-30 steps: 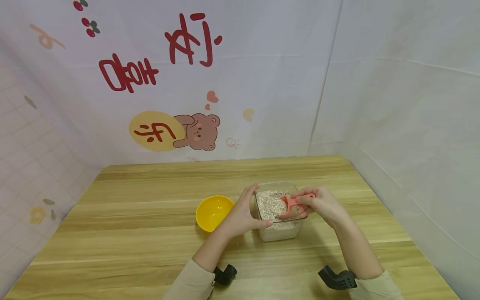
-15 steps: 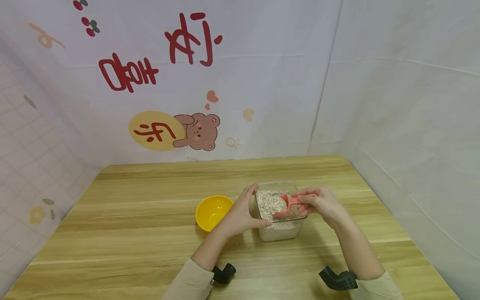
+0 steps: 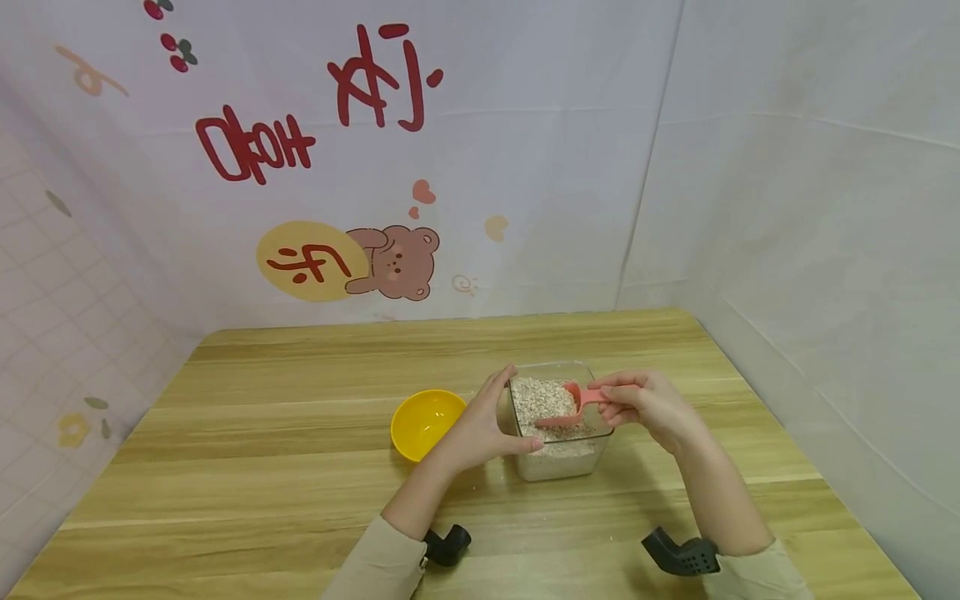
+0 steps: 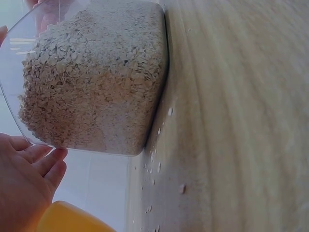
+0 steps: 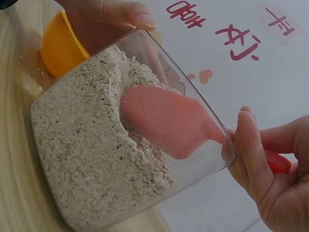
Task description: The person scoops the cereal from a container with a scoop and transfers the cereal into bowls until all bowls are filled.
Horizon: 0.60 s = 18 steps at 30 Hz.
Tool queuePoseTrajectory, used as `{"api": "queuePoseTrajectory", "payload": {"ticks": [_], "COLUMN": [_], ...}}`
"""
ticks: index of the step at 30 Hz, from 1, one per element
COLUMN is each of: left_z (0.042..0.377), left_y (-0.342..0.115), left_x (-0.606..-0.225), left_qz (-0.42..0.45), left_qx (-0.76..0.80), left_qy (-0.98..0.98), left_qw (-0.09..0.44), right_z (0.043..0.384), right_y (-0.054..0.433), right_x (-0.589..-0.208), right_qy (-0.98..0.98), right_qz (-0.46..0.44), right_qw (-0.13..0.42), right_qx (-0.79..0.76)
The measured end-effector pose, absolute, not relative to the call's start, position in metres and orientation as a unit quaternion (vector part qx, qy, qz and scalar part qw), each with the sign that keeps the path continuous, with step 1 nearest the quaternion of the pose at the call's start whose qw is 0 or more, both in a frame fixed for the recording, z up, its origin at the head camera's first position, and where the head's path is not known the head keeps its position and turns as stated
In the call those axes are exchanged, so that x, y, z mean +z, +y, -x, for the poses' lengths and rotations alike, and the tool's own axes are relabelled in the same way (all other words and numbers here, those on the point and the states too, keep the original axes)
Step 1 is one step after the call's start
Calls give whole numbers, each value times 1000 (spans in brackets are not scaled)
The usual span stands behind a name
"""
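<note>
A clear rectangular container [image 3: 561,463] of rolled oats [image 3: 534,398] stands on the table. My left hand [image 3: 474,435] holds its left side, thumb along the near rim and fingertips toward the far corner. My right hand [image 3: 651,410] pinches the handle of a pink scoop [image 3: 561,422] over the right rim. Seen through the wall in the right wrist view, the scoop's bowl [image 5: 164,121] is partly sunk in the oats, with oats heaped at its open end. A yellow bowl [image 3: 426,423] sits just left of the container, partly behind my left forearm.
Stray oat flakes [image 4: 182,188] lie on the wooden table [image 3: 285,433] beside the container. A white printed curtain [image 3: 540,183] rises behind the table, and pale cloth hangs at both sides. Black wrist mounts [image 3: 678,554] are worn on both forearms.
The scoop has shifted, its front edge sliding left through the oats and its handle rising slightly. My right hand moved a little to the right. My left hand stays on the container.
</note>
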<state>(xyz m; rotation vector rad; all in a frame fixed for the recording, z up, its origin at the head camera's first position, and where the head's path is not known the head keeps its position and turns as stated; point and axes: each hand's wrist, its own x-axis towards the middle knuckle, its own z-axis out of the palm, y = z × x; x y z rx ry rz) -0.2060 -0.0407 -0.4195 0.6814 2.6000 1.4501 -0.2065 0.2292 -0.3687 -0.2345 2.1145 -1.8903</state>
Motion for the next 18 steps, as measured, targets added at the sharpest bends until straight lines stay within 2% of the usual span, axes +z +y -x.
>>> {"api": "queuePoseTrajectory", "payload": {"ticks": [18], "left_z": [206], "left_y": [-41], "left_x": [-417], "left_qz": [-223], "left_qx": [472], "left_qy": [851], "left_qw": [47], "right_z": [212], "right_y": [240], "right_x": [-374], "right_qy": [697], "right_qz": [90], "right_qw": [158], "right_qx": [-694]}}
